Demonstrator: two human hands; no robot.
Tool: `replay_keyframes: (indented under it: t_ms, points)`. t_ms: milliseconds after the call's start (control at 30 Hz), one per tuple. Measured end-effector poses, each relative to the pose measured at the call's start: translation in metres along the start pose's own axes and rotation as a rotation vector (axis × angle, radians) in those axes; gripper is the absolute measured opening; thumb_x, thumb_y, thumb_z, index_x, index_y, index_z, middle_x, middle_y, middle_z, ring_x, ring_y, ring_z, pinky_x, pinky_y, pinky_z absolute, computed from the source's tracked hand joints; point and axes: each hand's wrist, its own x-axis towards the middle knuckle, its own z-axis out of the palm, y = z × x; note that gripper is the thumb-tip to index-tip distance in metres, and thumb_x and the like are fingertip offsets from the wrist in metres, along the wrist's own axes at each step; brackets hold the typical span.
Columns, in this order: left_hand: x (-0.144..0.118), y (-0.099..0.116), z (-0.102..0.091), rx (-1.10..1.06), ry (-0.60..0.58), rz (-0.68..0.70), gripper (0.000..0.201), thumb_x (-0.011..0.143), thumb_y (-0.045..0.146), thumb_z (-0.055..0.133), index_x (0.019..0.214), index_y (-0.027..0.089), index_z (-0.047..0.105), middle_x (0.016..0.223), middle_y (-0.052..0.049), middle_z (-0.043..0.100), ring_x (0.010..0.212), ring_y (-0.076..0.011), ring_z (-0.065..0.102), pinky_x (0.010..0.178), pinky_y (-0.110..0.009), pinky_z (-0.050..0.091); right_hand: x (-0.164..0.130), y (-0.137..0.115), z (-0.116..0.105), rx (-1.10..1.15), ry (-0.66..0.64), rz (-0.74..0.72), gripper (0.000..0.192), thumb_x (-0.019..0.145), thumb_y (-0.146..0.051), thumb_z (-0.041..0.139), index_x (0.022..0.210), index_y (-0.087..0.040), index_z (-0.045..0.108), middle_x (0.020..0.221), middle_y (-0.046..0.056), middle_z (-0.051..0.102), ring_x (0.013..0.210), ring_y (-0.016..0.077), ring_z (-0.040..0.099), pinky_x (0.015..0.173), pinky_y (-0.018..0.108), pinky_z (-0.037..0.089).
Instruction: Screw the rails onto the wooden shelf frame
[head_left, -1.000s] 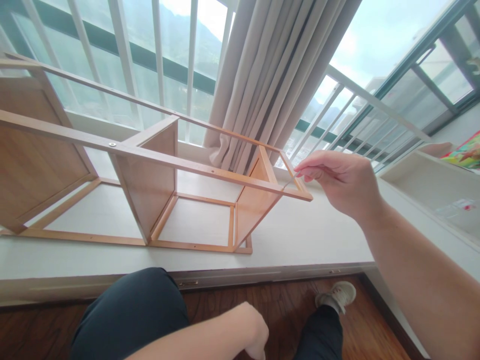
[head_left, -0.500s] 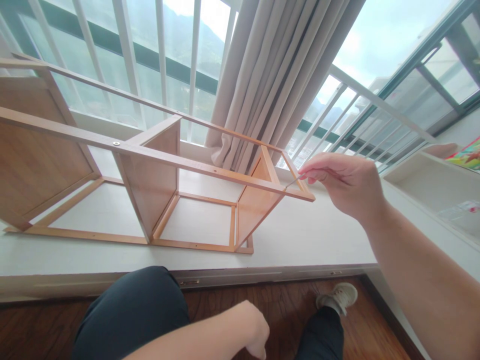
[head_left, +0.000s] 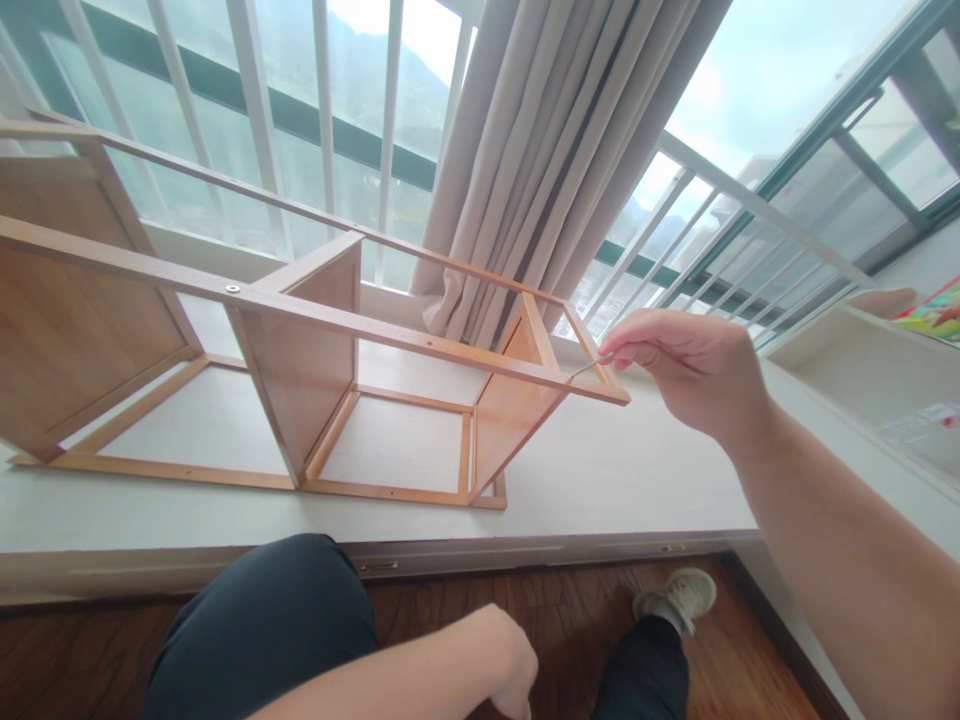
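Observation:
My right hand (head_left: pixel 667 365) pinches a thin metal rod (head_left: pixel 589 369), which looks like a hex key. Its tip meets the upper front rail of a wooden shelf frame (head_left: pixel 360 325), close to the rail's right end. The frame lies on its side, with several wooden panels standing upright between its rails. A round metal fitting (head_left: pixel 233 289) sits in the same rail further left, and a small dark hole (head_left: pixel 430 343) shows between the two. Low in the view, my left hand (head_left: pixel 511 665) hangs bent downward in front of the ledge, away from the frame. Its fingers are mostly hidden.
The frame rests on a white ledge (head_left: pixel 600 480) below a window with white bars (head_left: pixel 322 110). A beige curtain (head_left: pixel 525 150) hangs behind it. At the right stands a pale open box-like unit (head_left: pixel 847 345). My knee (head_left: pixel 277 610) and shoe (head_left: pixel 686 594) are below, over a dark wooden floor (head_left: pixel 570 620).
My right hand shifts very slightly, with the rod's tip staying at the same place on the rail. The shelf frame and my left hand hold nearly still.

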Motion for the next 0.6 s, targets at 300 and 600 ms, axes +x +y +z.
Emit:
replay_keyframes:
  t_ms: [300,600]
  points:
    - [0.009,-0.003,0.008,-0.053,0.056,0.004,0.034,0.071,0.059,0.076,0.086,0.030,0.088,0.087,-0.013,0.083,0.089,-0.0389,0.079,0.080,-0.053,0.060,0.006,0.005,-0.003,0.080,-0.054,-0.043,0.015,0.099,-0.035,0.068,0.091,-0.034,0.080,0.094,0.003,0.078,0.088,0.0254,0.072,0.081,0.044,0.056]
    - [0.003,-0.003,0.004,-0.023,0.014,-0.001,0.033,0.069,0.053,0.077,0.090,0.030,0.088,0.090,-0.012,0.084,0.091,-0.0409,0.079,0.078,-0.053,0.061,0.030,0.008,-0.011,0.147,-0.212,0.023,0.019,0.093,-0.049,0.074,0.083,-0.035,0.081,0.091,0.002,0.079,0.090,0.0259,0.074,0.086,0.046,0.059]
